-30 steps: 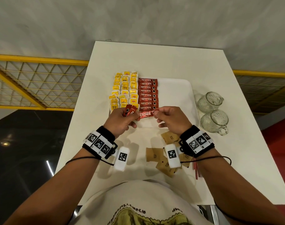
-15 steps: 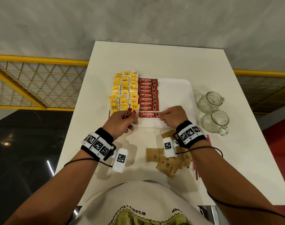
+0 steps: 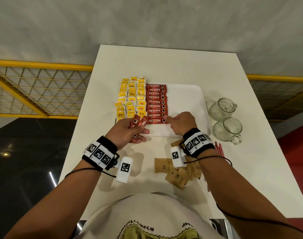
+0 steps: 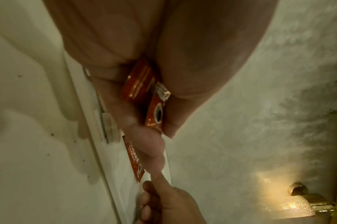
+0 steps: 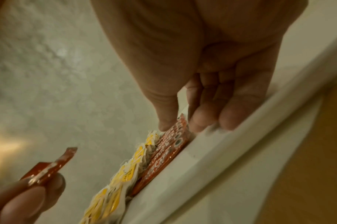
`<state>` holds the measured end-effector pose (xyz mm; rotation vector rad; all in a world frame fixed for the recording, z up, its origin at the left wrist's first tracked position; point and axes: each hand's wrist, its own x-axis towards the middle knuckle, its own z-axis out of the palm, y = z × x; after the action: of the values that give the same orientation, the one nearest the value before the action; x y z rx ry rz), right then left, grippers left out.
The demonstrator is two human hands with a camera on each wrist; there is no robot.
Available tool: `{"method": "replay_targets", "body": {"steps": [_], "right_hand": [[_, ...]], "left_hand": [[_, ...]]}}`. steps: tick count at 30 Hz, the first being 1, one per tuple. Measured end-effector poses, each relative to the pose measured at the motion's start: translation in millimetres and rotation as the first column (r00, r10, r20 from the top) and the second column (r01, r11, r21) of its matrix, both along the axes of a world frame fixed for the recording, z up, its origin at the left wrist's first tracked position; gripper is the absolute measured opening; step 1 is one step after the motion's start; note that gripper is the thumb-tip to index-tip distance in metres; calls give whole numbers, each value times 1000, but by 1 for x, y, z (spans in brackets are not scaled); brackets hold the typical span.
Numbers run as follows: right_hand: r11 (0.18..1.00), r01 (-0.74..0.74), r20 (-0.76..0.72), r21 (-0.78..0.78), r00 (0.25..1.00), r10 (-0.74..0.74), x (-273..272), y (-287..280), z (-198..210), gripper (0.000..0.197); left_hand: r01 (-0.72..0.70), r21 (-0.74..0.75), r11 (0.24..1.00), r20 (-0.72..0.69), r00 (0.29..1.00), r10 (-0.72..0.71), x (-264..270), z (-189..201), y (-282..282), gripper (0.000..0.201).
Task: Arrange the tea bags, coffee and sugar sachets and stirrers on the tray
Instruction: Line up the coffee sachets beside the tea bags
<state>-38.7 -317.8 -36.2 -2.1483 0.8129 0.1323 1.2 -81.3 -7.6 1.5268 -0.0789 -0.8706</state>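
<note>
Red Nescafé coffee sachets (image 3: 156, 103) lie in a neat column down the white plastic tray (image 3: 187, 99), touching the rows of yellow tea bags (image 3: 130, 99) on its left side — grouped by kind, prob. so each type stays easy to pick. R hand (image 3: 179, 124) rests on the tray w/ fingers curled loosely and fingertips (image 5: 202, 121) at the nearest sachet's (image 3: 156, 121) end, seemingly nudging it square w/ the column; it holds nothing. L hand (image 3: 128, 132) grips a small fan of spare red sachets (image 3: 138, 123) just beside the column's near end — a ready supply for the R hand, I'd judge. Brown paper sugar sachets (image 3: 177, 171) sit in a loose heap on the white table (image 3: 164, 66) near the body, and thin red stirrers (image 3: 219, 150) lie by the R wrist, not yet on the tray. Two clear glass mugs (image 3: 225, 118) stand right of the tray.
</note>
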Motion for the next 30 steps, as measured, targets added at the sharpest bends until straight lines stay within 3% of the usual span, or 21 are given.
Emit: {"method": "replay_targets", "body": {"steps": [1,3,6,9,13,16,20,22,25,28,30], "right_hand": [[998,-32,12,-44,999,33,-1,1,3,62],[994,-102,99,-37,990,105,-7,9,13,54],[922,-293,233,253,943,236,-19,27,31,25],[834,-454,310,312,879,362,-24,35,32,13],[890,-342,344,302,910,232,-26,31,27,11],[914,-262,379,311,916,134,-28,29,21,8],[913,-261,412,315,904,117,-31,39,20,14],[906,-256,430,336,898,94,-31,43,22,16],[880,-251,421,404,905,65,-31,45,24,16],[857,-319,335,406,924,185,-37,48,19,19],[836,-350,318,422,921,226,-40,50,16,19]], "left_hand": [[2,11,1000,5,1000,-2,0,1,0,16],[13,48,999,19,1000,-14,-1,2,0,18],[62,83,995,59,996,-67,-3,2,-2,16],[119,142,983,123,983,-137,-6,4,-5,13],[113,159,981,155,978,-137,-4,4,-4,9],[213,230,950,185,948,-257,-1,3,-2,16],[299,247,922,238,903,-357,-5,4,-6,4],[258,220,941,278,908,-314,-6,4,-9,13],[105,121,987,283,950,-135,-4,3,-13,10],[-67,10,998,214,975,63,-2,3,-15,9],[-110,-2,994,191,976,108,-2,6,-16,9]]}}
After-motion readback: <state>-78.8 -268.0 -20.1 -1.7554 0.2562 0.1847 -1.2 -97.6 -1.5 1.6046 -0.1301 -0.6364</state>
